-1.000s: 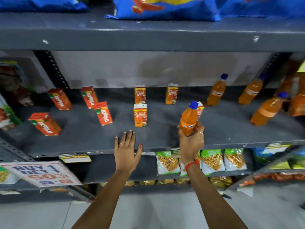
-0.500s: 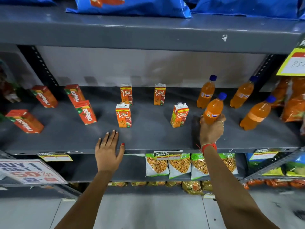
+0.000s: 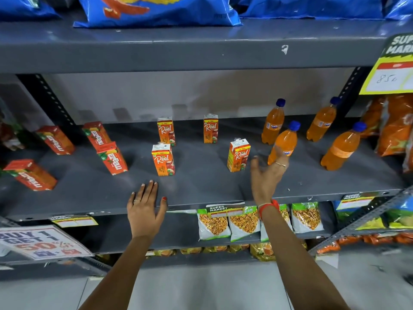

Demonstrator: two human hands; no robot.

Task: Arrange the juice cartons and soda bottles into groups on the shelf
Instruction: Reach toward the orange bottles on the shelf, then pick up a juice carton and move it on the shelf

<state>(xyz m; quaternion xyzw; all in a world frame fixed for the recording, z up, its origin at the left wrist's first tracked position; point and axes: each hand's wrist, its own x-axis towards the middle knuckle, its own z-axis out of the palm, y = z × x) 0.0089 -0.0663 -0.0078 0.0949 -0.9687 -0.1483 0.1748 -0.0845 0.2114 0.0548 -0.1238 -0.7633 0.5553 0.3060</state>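
With the fingers (image 3: 279, 163) of the right hand (image 3: 267, 175) spread beside it and nothing held, the upright soda bottle (image 3: 283, 144) on the shelf (image 3: 201, 189) is judged smooth, top-heavy, best gripped at mid-body.

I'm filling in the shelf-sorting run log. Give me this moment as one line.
step: grouping sodas | right hand: open beside front-left Fanta bottle | left hand: flat on shelf edge | bottle: upright

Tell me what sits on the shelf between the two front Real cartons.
Nothing: in the head view the shelf is bare between the left front Real carton and the right one.
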